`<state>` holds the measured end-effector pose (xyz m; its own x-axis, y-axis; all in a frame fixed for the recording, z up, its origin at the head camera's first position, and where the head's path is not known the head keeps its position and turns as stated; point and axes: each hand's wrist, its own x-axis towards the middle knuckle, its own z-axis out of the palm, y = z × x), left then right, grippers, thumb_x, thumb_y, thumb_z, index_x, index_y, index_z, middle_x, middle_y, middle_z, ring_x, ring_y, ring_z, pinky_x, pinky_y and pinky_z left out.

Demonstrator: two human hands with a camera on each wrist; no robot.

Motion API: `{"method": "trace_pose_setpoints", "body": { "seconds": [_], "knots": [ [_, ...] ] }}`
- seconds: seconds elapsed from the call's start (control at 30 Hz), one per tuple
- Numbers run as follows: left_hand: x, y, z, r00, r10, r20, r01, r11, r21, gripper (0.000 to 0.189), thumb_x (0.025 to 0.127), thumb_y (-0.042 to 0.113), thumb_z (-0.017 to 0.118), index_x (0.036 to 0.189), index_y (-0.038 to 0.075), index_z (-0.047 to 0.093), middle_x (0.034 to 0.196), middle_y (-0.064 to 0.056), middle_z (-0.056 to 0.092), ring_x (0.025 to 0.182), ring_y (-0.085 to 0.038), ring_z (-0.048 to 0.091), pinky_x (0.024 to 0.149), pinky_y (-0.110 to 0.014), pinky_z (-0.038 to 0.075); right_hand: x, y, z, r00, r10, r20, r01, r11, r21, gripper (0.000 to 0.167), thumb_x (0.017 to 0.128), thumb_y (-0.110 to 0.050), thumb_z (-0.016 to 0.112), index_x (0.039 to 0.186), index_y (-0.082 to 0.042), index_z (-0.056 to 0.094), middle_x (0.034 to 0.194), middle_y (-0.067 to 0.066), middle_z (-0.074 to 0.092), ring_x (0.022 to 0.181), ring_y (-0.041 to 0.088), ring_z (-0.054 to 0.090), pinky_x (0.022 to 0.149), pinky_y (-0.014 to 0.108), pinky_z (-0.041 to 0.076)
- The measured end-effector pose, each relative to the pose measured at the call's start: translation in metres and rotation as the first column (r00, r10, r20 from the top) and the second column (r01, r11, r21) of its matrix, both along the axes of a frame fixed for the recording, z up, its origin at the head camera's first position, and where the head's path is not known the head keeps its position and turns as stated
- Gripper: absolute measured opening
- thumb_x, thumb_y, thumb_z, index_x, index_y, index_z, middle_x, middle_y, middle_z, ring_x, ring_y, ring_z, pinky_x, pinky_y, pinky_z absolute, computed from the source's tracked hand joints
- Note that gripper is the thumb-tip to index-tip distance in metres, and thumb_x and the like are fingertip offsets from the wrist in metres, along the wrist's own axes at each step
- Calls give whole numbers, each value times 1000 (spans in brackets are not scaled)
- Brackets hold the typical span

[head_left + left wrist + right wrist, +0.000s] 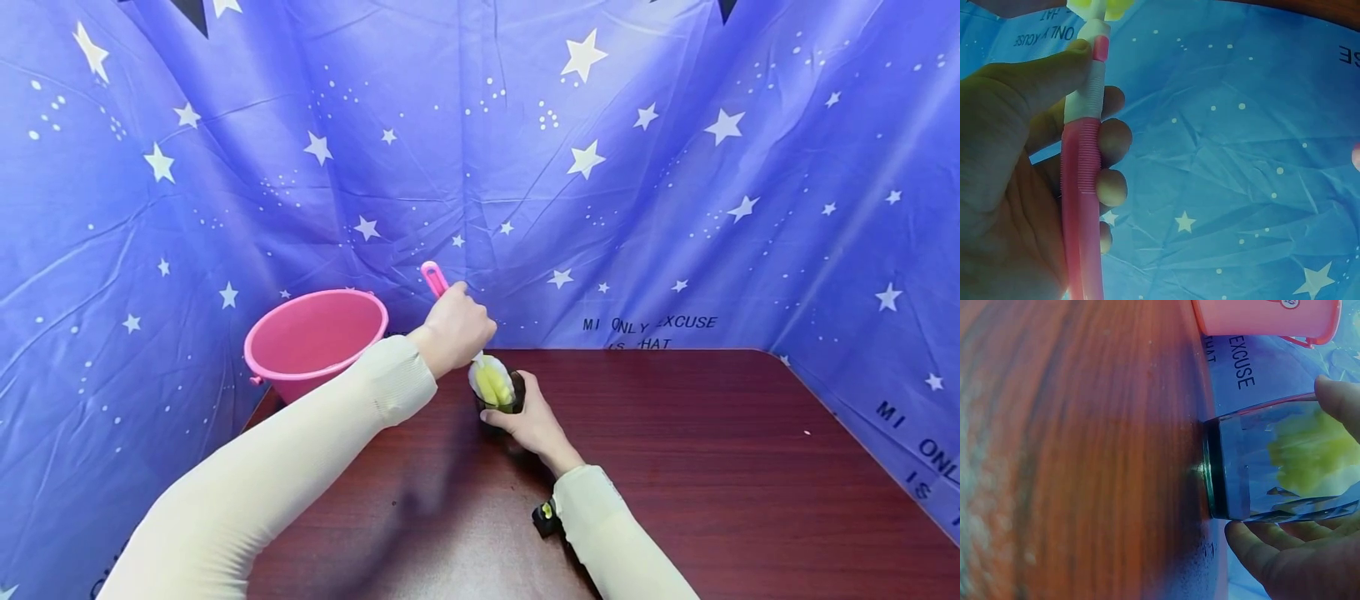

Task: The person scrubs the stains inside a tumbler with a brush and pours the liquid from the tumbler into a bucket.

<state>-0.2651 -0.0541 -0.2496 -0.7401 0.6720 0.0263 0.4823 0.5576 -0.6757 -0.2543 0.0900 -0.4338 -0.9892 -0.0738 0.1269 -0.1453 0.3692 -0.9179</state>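
Note:
My left hand grips the pink and white handle of a cup brush, its fingers wrapped around and the thumb along the white part. The handle's looped pink end sticks up above the hand. The brush's yellow and white sponge head points down into a dark see-through glass. My right hand holds this glass from the right, thumb on one side and fingers on the other. In the right wrist view the sponge shows through the wall, away from the base; the glass's base is at the tabletop.
A pink bucket stands on the left of the dark red wooden table, close to the left forearm. Blue cloth with white stars hangs behind and on both sides. A small black device is at the right wrist.

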Motion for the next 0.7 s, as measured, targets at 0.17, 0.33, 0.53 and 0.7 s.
{"method": "trace_pose_setpoints", "body": {
  "seconds": [0.17,0.33,0.53,0.7],
  "knots": [
    [1,-3,-1,1000,18,5,-18,1000,20,14,83,20,63,93,24,73,89,2,71,79,-21,65,78,-36,39,-1,0,0,1000,-1,-3,1,1000,-6,87,69,-23,85,138,-10,34,123,9,54,111,23,51,97,40,37],
    [2,-5,-3,999,46,1,-46,998,44,12,83,20,63,90,24,73,88,2,70,80,-20,65,78,-37,39,0,-1,0,1000,-1,-5,1,1000,-18,83,68,-21,85,135,-11,36,121,9,54,109,23,51,95,39,38],
    [2,-10,-4,998,56,7,-56,995,87,12,84,21,63,90,22,73,88,1,70,79,-22,65,77,-37,41,0,-1,1,1000,0,-5,-1,1000,-27,81,69,-21,84,133,-11,36,120,9,55,108,22,51,95,38,38],
    [5,-13,-3,999,50,1,-49,990,134,10,81,21,66,88,20,73,84,-1,70,75,-23,65,69,-37,45,0,-1,1,1000,-1,-10,1,1000,-27,80,69,-20,84,133,-11,37,121,9,54,109,23,51,95,38,38]
  ]
}}
